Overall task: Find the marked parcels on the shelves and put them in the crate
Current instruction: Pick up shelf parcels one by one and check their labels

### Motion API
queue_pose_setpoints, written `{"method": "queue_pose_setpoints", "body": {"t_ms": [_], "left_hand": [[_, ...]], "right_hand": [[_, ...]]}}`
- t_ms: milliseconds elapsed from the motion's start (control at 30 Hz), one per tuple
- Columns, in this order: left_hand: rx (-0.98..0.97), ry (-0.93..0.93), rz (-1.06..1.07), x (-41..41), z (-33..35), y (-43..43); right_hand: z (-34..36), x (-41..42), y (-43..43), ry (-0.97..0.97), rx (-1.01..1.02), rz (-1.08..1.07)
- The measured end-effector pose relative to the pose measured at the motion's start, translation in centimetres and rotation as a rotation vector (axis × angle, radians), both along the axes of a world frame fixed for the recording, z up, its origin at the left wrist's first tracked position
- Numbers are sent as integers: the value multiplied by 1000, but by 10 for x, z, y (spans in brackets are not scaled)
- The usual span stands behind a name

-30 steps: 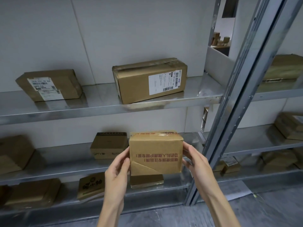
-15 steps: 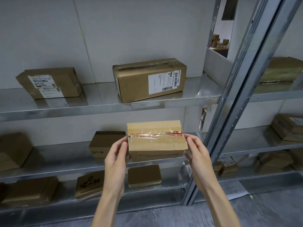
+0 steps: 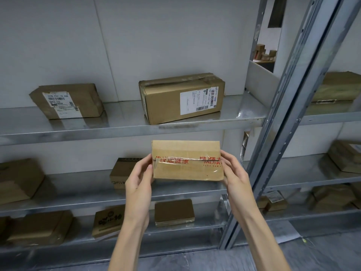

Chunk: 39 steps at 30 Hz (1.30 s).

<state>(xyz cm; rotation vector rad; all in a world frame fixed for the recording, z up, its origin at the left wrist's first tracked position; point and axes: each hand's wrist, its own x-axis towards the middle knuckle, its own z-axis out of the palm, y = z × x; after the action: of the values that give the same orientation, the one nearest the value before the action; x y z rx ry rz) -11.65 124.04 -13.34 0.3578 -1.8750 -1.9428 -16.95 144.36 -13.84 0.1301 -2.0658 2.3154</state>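
I hold a small cardboard parcel (image 3: 187, 161) in front of the middle shelf, between both hands. Its taped seam with red printed characters faces me. My left hand (image 3: 139, 180) grips its left end and my right hand (image 3: 234, 177) grips its right end. No mark other than the red print shows on this face. On the top shelf (image 3: 117, 128) stand a larger box with a white shipping label (image 3: 181, 98) and a flatter labelled parcel (image 3: 66, 101). No crate is in view.
Several more brown parcels lie on the middle and bottom shelves, among them a box (image 3: 121, 173) just behind my left hand and a flat one (image 3: 173, 212) below. A grey steel upright (image 3: 283, 114) stands right of my right hand; a second rack with parcels (image 3: 338, 87) lies beyond it.
I have turned the parcel in my hands: the side with a line of red text faced me a second ago, now the taped seam does. The parcel also rose slightly.
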Motion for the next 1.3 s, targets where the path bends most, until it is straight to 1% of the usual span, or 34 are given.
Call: {"method": "queue_pose_setpoints", "body": {"t_ms": [100,267,400,533,700,1033,1133,1300], "left_hand": [[12,37,3,-1,7,-4],[105,103,-38,-2,19,-6],[121,84,-34,-2,21,-6],[80,80,0,-4,20,-8],[0,98,-42,0,19,-4],[-42,96,-37,0,13,-5],[-60,96,-52,-8,9,-6],[-83,33,-46,-35,-18,-7]], "right_hand": [[2,-2,-1,-3,-20,-9],[8,-4,-4,-23,-85,-10],[14,-1,-5,26,-94,-18],[17,-1,-4,99,-101,3],[16,2,-3,114,-101,-13],[12,3,-3,125,-12,-69],[8,-4,-2,123,47,-79],[-6,-33,-1,44,97,-118]]}}
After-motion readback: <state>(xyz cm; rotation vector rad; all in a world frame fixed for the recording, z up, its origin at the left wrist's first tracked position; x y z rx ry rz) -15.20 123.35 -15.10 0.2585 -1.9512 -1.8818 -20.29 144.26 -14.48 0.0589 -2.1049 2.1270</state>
